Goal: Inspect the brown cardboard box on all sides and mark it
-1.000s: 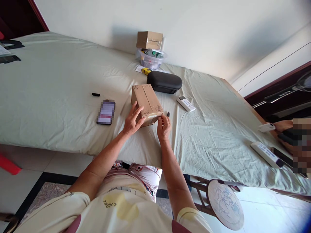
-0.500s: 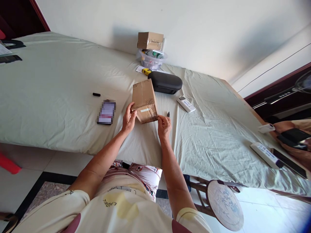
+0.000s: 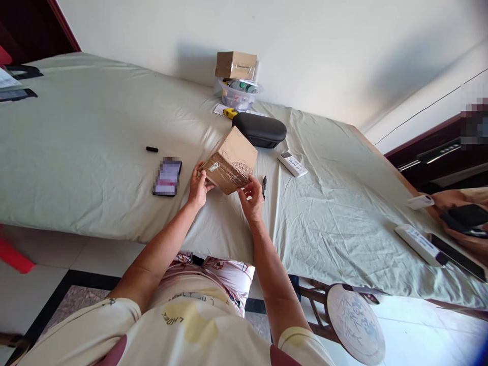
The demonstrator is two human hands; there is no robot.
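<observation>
Between my two hands a brown cardboard box [image 3: 233, 157] is held tilted above the cloth-covered table. Dark scribbles cover its right side, and a small white patterned label shows on its near end. My left hand [image 3: 198, 187] grips the box's left near corner, fingers behind and thumb in front. At the lower right edge, the fingertips of my right hand [image 3: 250, 197] pinch the cardboard. A black marker pen [image 3: 264, 188] lies on the cloth just right of my right hand. Its likely cap, a short black piece [image 3: 151, 149], rests at the left above a phone [image 3: 168, 177].
Behind the box lies a black hard case [image 3: 260, 130], with a yellow tape measure [image 3: 230, 113] beside it. A clear plastic tub [image 3: 238, 97] carries another cardboard box [image 3: 236, 65]. A white device [image 3: 293, 164] lies right. Another person's hands [image 3: 457, 211] show at the right edge.
The box has turned in my hands, so its scribbled right side now shows more. My right hand has shifted slightly left along its lower edge, uncovering more of the marker pen.
</observation>
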